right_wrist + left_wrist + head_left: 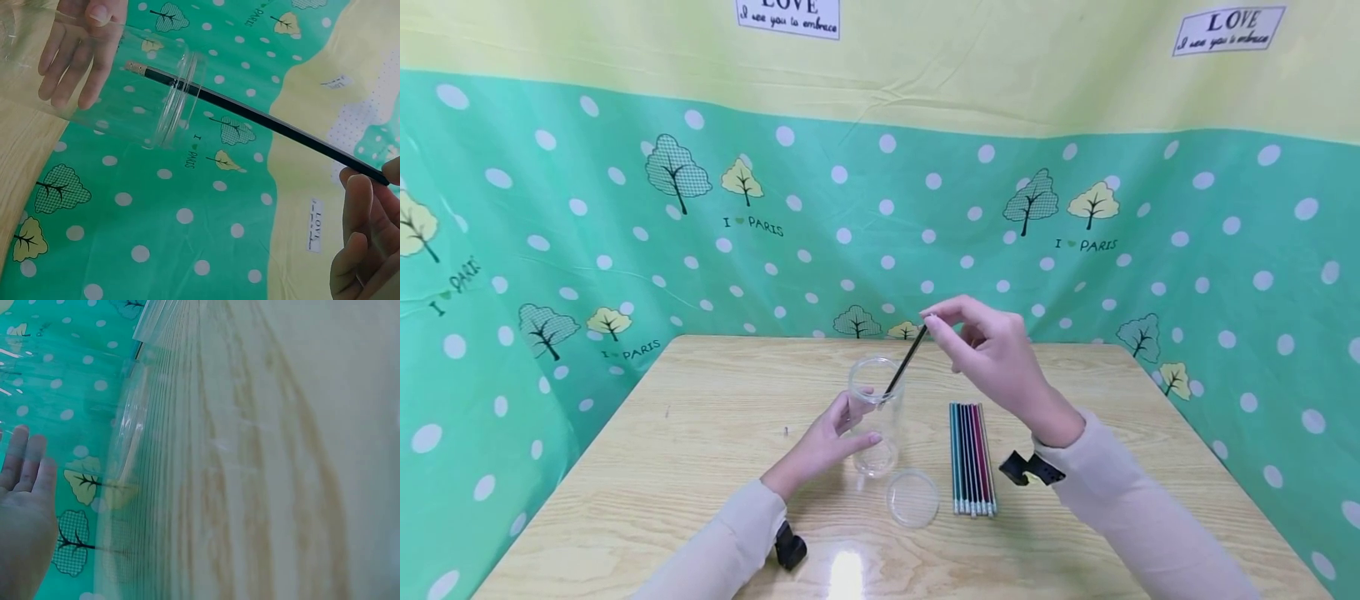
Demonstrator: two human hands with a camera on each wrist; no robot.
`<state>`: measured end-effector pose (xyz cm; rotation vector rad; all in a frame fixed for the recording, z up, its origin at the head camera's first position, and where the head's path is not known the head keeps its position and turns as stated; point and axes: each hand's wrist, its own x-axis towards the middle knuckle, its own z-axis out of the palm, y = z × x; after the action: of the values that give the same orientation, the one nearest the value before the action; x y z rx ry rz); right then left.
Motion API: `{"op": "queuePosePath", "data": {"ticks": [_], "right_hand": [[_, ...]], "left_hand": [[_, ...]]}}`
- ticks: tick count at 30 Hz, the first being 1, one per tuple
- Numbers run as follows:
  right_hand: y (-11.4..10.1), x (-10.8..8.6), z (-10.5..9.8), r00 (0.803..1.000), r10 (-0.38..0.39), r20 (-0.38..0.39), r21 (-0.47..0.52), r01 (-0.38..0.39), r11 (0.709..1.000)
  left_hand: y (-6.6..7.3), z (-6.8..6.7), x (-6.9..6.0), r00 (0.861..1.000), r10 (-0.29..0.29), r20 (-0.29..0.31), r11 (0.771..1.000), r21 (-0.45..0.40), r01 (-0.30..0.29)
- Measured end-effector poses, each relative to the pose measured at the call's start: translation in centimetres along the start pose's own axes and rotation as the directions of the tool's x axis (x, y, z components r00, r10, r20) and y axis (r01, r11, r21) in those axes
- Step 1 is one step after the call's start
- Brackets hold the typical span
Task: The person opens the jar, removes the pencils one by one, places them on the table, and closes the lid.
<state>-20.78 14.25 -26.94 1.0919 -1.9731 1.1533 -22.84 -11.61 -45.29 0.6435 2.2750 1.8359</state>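
A tall clear jar stands uncovered on the table. My left hand holds it from the left side, thumb in front and fingers behind; through the wall they show in the right wrist view. Between thumb and fingertips, my right hand pinches the end of a black pencil. The pencil slants down through the jar's mouth, its eraser end just inside and above the bottom. In the left wrist view the left hand appears only in part, at the edge.
Right of the jar, several pencils lie side by side in a row, eraser ends toward me. A clear round lid lies flat on the wooden table in front of the jar. A patterned green and yellow cloth hangs behind.
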Motion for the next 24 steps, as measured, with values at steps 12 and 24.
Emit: {"op": "queuePosePath", "data": {"ticks": [12, 24], "right_hand": [[-0.1, 0.4, -1.7, 0.993, -0.009, -0.118, -0.034, 0.005, 0.999], [-0.6, 0.4, -3.4, 0.982, 0.029, -0.187, -0.013, -0.032, 0.999]], "left_hand": [[0.0, 0.1, -0.1, 1.0, 0.004, -0.006, 1.0, 0.004, -0.004], [0.0, 0.0, -0.1, 1.0, 0.013, 0.008, 1.0, -0.004, -0.013]]}}
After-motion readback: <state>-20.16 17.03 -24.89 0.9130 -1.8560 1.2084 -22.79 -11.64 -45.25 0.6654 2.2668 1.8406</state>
